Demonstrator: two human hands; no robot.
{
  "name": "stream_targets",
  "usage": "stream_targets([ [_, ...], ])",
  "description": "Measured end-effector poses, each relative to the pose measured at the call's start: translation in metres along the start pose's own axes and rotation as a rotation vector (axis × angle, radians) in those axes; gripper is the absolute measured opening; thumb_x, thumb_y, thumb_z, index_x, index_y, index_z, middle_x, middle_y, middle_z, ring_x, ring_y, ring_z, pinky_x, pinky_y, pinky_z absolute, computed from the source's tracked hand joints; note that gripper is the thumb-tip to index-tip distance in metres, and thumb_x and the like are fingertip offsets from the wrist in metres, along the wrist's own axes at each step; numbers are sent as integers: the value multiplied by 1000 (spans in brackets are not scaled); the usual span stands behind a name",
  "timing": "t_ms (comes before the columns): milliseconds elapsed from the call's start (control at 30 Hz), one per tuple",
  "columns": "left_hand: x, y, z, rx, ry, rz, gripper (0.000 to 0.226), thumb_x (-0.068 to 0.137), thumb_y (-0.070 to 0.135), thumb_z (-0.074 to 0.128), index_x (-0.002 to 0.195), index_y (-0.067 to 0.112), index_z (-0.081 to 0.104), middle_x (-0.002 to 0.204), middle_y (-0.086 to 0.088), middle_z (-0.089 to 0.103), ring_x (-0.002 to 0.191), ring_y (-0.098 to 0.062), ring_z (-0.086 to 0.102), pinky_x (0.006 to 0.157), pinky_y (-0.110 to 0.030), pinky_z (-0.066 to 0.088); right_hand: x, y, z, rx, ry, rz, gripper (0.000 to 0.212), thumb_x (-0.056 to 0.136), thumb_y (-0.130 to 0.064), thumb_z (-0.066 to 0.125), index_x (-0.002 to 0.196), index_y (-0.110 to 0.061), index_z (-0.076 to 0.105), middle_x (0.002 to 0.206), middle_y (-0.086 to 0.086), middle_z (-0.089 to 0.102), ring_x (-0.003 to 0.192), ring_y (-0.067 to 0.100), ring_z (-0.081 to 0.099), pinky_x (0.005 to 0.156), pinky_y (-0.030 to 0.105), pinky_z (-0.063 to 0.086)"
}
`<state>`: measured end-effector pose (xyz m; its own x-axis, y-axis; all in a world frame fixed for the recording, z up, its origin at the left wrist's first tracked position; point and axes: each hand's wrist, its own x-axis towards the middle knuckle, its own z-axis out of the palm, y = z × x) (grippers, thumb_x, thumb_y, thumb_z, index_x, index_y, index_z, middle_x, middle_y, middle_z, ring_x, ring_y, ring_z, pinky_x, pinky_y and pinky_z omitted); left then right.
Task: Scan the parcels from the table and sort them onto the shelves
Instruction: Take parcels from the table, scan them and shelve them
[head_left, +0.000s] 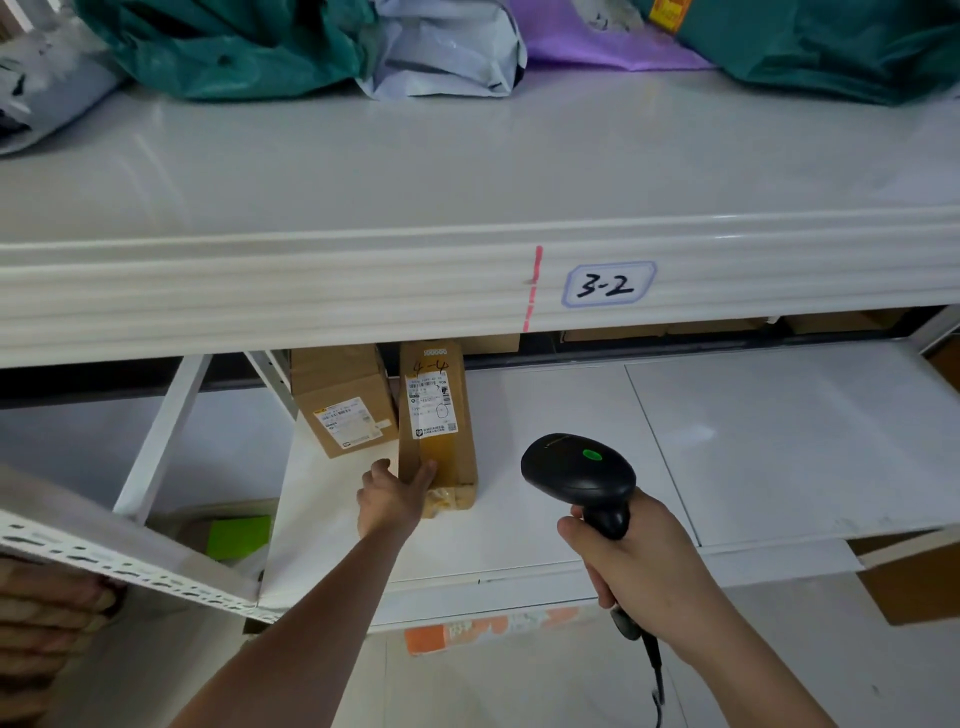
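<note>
1. Left grip (397, 493) is on the near end of the long brown parcel (436, 431), thumb on its left face and fingers laid over the top edge, so it holds the box lightly, not tightly clamped; right grip (631, 561) is wrapped firmly round the handle of the black scanner (579, 475), whose green light shows on top
2. That parcel lies flat on the lower shelf (571, 467), its long side running away from the person, with "4-4" handwritten above a white label (430, 408) and clear tape over the near end
3. It is a narrow cardboard carton with square corners, so I judge it stiff and fairly light, easy to slide on the smooth white shelf; the taped end looks glossy and may be slippery, and that corner seems a little crushed
4. Best hold is probably across the narrow width near the end or middle, on bare cardboard, not tape
5. Just to its left, a squatter cardboard box (340, 397) sits tilted, close beside it; whether they touch I cannot tell
6. Above, the shelf edge carries a tag reading "3-2" (608, 285) and a pink mark (535, 286), with soft green (234, 47), white (447, 49) and purple (587, 41) mailer bags on the upper shelf
</note>
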<state>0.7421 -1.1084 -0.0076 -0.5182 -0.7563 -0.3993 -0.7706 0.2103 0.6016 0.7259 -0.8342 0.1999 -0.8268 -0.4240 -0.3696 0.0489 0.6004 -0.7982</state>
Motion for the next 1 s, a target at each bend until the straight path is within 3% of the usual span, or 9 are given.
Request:
stream_targets([
  [133,-40,6,-8,241,143,333,76,96,66,56,153,19,38,157,-7,44,143,-31,42,117,-49,40,-12,-5,-6,2,-15,-31,12,91,-23,63,89,-13,57,51,2,55,45,14,54,48,22,48],
  [233,-64,30,-7,405,30,509,80,100,71,41,164,27,23,174,-1,20,161,-27,16,131,-47,17,-27,-4,-20,-3,-4,-68,12,91,-23,63,88,-14,57,51,0,57,45,13,55,49,21,49],
  [300,-85,58,-3,481,-82,555,82,99,76,34,167,33,15,177,2,6,164,-24,2,130,-48,7,-42,2,-37,11,13,-77,11,91,-23,63,87,-14,57,52,-1,57,44,12,55,49,21,48],
  [467,-153,138,32,578,-297,739,78,102,73,36,167,38,12,177,6,2,163,-20,2,130,-46,6,-90,37,-103,86,110,-55,14,91,-20,64,87,-8,57,51,4,56,43,13,54,46,21,48],
  [633,-236,218,102,630,-313,952,81,100,75,34,167,34,15,177,3,8,163,-21,10,132,-43,12,-154,89,-185,127,247,49,14,91,-23,65,89,-10,61,55,5,59,46,14,58,56,32,56],
  [800,-340,300,185,617,-410,1106,81,100,74,37,167,35,17,176,7,8,162,-19,11,131,-42,12,-227,146,-269,225,444,169,11,92,-24,67,88,-20,57,48,-3,58,43,10,55,49,21,51],
  [1000,-446,363,280,624,-546,1249,83,96,79,38,166,37,19,176,7,14,161,-21,19,130,-45,21,-293,203,-343,261,694,280,13,90,-23,65,83,-16,57,46,2,58,41,13,55,42,19,47],
])
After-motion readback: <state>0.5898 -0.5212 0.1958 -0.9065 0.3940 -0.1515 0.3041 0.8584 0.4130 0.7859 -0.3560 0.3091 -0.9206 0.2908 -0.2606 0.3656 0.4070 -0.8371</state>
